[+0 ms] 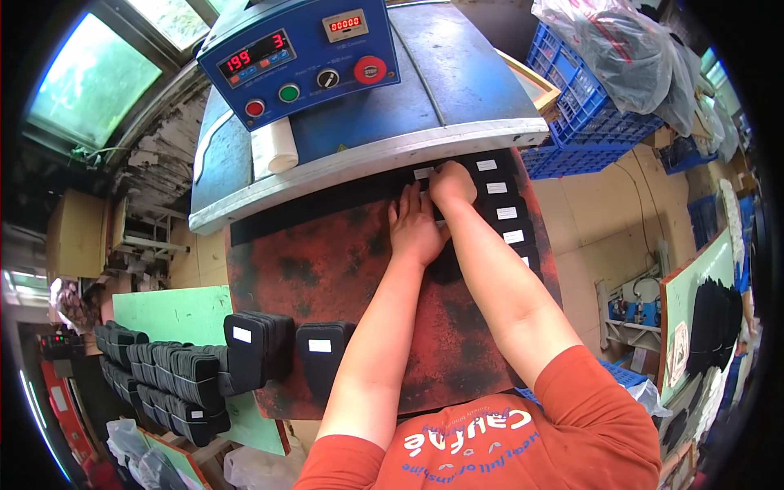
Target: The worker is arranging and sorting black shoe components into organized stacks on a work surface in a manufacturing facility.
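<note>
My left hand (415, 227) lies flat, fingers stretched out, on black cloth pieces near the far edge of a red, black-stained press bed. Right beside it, my right hand (452, 186) is closed, its fingertips pressing down; what they pinch, if anything, is hidden. A small white label (423, 173) shows just beyond my fingers, and part of another lies between the hands. Along the right side runs a column of black pieces, each with a white label (506, 213). Two stacks of labelled black pieces, one (265, 359) larger than the other (325, 371), sit at the near left.
Ahead stands a blue heat press (359, 114) with a control box (302, 61) and a pale front edge. A white roll (275, 147) rests on it. Bundled black pieces (175, 376) lie on a green board (180, 306) at left. Blue crates (580, 102) stand at far right.
</note>
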Demonstrator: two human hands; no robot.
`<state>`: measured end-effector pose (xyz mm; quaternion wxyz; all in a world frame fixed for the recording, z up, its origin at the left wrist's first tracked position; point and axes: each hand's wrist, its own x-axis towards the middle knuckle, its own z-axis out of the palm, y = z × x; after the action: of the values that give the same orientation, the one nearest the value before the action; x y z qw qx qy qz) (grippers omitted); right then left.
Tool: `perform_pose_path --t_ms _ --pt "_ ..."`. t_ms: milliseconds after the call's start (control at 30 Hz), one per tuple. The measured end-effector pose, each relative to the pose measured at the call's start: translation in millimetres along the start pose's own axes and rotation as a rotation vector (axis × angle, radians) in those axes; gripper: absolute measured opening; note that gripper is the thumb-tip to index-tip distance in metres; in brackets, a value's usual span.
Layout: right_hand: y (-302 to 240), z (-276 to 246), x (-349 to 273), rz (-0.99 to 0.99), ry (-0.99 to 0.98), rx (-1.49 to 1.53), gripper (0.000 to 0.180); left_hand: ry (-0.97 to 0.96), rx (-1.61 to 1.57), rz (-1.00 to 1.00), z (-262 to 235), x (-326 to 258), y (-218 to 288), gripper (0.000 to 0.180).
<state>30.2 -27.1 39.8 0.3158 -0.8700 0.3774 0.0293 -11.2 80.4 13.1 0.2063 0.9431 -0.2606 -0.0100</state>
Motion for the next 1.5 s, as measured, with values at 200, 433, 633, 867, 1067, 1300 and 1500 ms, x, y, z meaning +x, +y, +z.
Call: perform_pose_path --t_ms 200,433,633,867,1067,1300,1500 --pt "0.9 10.0 -7.0 -0.032 0.116 0.070 0.026 -0.002 -0.006 -0.016 2.7 -0.5 -3.0 0.074" --pt "-5.6 0.5 -4.1 0.046 0.052 0.028 0.025 -0.001 0.001 -0.013 0.0 -1.1 -0.5 0.070" --pt "-5.7 -1.0 -2.2 0.055 0.028 0.023 0.025 -0.005 0.014 -0.015 -1.1 -0.7 -0.2 0.071" --pt "-1.5 0.0 0.2 0.108 0.072 0.034 0.023 -0.021 0.040 -0.001 -1.8 0.2 3.9 0.075" --pt "17.5 -5.1 -24.5 -0.175 0.248 0.265 0.020 -0.180 0.100 -0.043 -15.4 6.2 10.6 0.060" --pt "37.1 6.1 -136.6 -0.338 0.256 1.089 0.019 0.160 0.003 0.075 -96.5 -37.6 -2.0 0.043" --pt "66.3 55.7 -253.6 -0.062 -0.640 0.771 0.063 0.305 -0.061 -0.187 -172.2 -198.0 -41.2 0.024"
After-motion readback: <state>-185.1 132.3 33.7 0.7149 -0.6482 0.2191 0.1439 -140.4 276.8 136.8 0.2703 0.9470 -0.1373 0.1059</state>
